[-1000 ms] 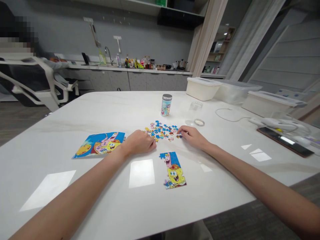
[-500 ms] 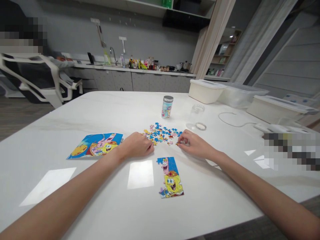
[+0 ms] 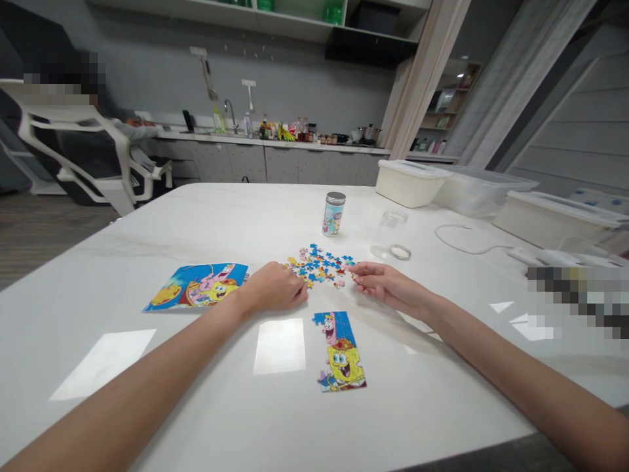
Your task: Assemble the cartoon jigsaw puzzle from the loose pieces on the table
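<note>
A loose pile of jigsaw puzzle pieces [image 3: 319,263] in blue, yellow, pink and red lies between my hands. My left hand [image 3: 276,286] rests curled on the table at the pile's left edge; its fingers are tucked under, and what they hold, if anything, is hidden. At the pile's right edge, my right hand [image 3: 386,283] pinches a small puzzle piece [image 3: 354,276], mostly covered by the fingers. Nearer to me lies a joined puzzle section [image 3: 343,354] with a yellow cartoon face and a pink figure. The matching picture sheet [image 3: 194,286] lies left, partly behind my left wrist.
Behind the pile stands a cartoon-printed tin [image 3: 334,215] with a metal lid. Right of it are a clear jar [image 3: 393,229] and a ring-shaped lid [image 3: 400,252]. White bins [image 3: 411,183] and a cable [image 3: 457,244] occupy the right side. A person sits in an office chair [image 3: 105,154] far left.
My right hand has turned and its fingers have straightened somewhat, with the piece between their tips. My left hand stays by the pile. The whole view has shifted slightly.
</note>
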`<control>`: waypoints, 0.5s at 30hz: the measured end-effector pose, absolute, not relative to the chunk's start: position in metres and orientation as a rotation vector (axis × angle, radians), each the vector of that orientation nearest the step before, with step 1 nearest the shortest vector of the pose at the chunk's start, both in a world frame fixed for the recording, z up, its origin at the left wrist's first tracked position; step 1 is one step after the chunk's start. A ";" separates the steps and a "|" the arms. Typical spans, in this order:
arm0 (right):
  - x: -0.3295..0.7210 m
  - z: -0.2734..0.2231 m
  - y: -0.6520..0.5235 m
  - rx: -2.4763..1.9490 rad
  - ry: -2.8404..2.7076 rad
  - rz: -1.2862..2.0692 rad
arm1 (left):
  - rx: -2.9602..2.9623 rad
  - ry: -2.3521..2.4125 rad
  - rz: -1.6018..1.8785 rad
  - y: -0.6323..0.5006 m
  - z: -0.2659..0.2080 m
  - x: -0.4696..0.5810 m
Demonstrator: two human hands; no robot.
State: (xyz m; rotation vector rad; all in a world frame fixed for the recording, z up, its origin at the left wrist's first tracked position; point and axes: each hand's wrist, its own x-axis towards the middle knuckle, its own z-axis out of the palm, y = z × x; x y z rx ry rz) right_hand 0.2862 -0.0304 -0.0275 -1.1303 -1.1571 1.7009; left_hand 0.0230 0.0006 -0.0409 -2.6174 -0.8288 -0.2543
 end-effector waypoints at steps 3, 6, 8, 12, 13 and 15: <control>0.286 -0.025 -0.032 -1.115 -1.141 1.730 | -2.616 -0.834 -0.245 0.000 -0.041 0.023; 0.286 -0.024 -0.034 -1.098 -1.148 1.729 | -2.623 -0.843 -0.247 0.001 -0.041 0.022; 0.285 -0.023 -0.034 -1.091 -1.127 1.723 | -2.623 -0.848 -0.247 0.001 -0.042 0.022; 0.284 -0.025 -0.034 -1.062 -1.082 1.724 | -2.631 -0.853 -0.244 0.002 -0.042 0.022; 0.284 -0.026 -0.034 -1.053 -1.076 1.726 | -2.635 -0.855 -0.243 0.002 -0.042 0.022; 0.283 -0.026 -0.035 -1.039 -1.070 1.726 | -2.638 -0.861 -0.238 0.002 -0.041 0.022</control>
